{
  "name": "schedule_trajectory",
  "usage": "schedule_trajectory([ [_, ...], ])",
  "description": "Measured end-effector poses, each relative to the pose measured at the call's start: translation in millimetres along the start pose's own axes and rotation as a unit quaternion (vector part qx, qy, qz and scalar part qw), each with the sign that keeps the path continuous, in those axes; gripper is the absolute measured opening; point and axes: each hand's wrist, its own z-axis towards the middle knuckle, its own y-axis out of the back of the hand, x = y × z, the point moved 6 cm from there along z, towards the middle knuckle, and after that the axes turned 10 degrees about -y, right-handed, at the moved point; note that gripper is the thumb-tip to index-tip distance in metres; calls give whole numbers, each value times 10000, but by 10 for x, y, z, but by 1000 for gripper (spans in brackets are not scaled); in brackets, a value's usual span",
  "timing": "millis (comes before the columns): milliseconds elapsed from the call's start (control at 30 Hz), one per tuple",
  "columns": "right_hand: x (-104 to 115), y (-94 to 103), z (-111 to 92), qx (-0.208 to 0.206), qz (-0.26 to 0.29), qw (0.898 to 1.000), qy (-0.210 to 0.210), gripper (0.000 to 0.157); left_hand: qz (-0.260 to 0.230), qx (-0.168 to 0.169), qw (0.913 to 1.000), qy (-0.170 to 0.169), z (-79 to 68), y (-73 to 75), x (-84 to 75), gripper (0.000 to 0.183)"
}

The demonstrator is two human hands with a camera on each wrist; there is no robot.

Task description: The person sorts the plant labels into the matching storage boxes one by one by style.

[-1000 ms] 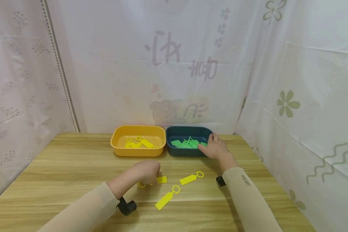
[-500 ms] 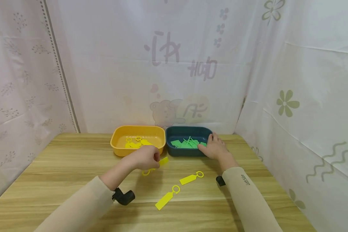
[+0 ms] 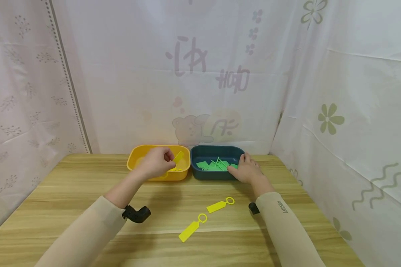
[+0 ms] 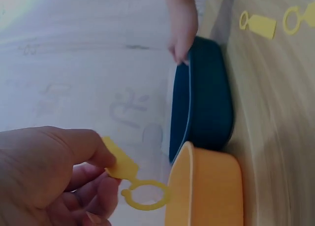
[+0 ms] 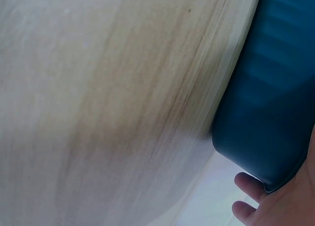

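My left hand (image 3: 157, 161) pinches a yellow plastic tag (image 3: 178, 157) by its flat end, above the orange-yellow bin (image 3: 131, 163). In the left wrist view the pinched tag's ring (image 4: 146, 206) points toward the bin's rim. The hand hides much of that bin, but some yellow tags show inside. My right hand (image 3: 248, 171) grips the right end of the dark teal bin (image 3: 214, 175), thumb at its front rim and fingers round the side. Light green tags (image 3: 217, 165) lie in the teal bin. Two more yellow tags, a nearer one (image 3: 189, 231) and a farther one (image 3: 217, 206), lie on the table.
Both bins stand side by side, touching or nearly so, near the back of the wooden table (image 3: 87, 178). A patterned white curtain (image 3: 137, 92) hangs close behind them and along both sides. A black camera mount (image 3: 137, 214) sits on my left wrist.
My left hand has lifted a yellow tag off the table and carried it forward to over the orange-yellow bin. My right hand has stayed at the teal bin.
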Motion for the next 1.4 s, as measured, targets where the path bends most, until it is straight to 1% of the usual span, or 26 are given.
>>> schedule_trajectory([
  [200, 7, 2, -13, -56, -25, 10000, 25, 104, -106, -379, 9987, 310, -2, 151, 178, 19],
  [333, 12, 0, -19, -52, -33, 10000, 32, 103, -202, -600, 9970, 456, 6, 212, 301, 21],
  [633, 12, 10, -55, -42, 37, 10000, 51, 105, -223, -911, 9938, 603, 19, 312, 511, 21],
  [833, -8, -6, -25, 30, 116, 9999, -16, 106, -184, -969, 9920, 787, 6, 357, 640, 23],
  [967, 2, 3, -34, 28, 84, 10000, 5, 107, -171, -989, 9914, 842, -2, 369, 697, 23],
  [1133, 7, -7, -27, -31, 30, 10000, 24, 105, -178, -1028, 9901, 935, -4, 378, 751, 25],
  [1267, 4, -28, -2, -82, -63, 9999, 28, 105, -173, -1082, 9893, 961, -3, 386, 774, 31],
  [1400, 12, -20, 9, -109, -8, 9999, 33, 105, -177, -1077, 9894, 953, -1, 385, 788, 37],
])
